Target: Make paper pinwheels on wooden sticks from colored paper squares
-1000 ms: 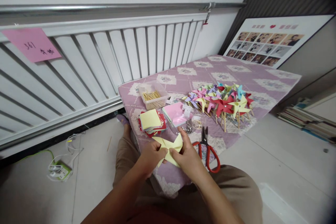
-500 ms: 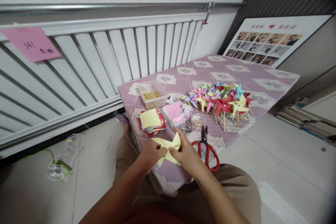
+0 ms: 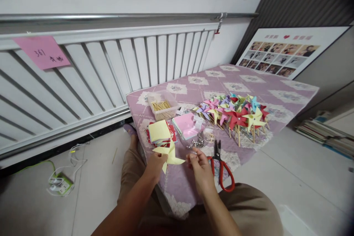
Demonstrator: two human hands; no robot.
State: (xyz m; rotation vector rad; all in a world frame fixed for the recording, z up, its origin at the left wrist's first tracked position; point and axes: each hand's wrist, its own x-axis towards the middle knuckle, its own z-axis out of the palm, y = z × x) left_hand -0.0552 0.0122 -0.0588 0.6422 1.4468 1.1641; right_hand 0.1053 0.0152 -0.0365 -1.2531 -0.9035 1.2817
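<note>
In the head view, the left hand (image 3: 157,163) pinched a pale-yellow folded-paper pinwheel (image 3: 172,154), left of the black-bladed, red-handled scissors (image 3: 218,155). The right hand (image 3: 199,162), just left of those scissors, had curled fingers; whether they gripped anything could not be told. Shiny metal pieces (image 3: 197,143) lay left of the scissors; multicoloured paper pinwheels (image 3: 237,118) clustered beyond, to their right.

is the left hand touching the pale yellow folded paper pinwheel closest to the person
Touching: the head view shows the left hand pinching the pale yellow folded paper pinwheel at its left part, digits overlapping the paper.
</note>
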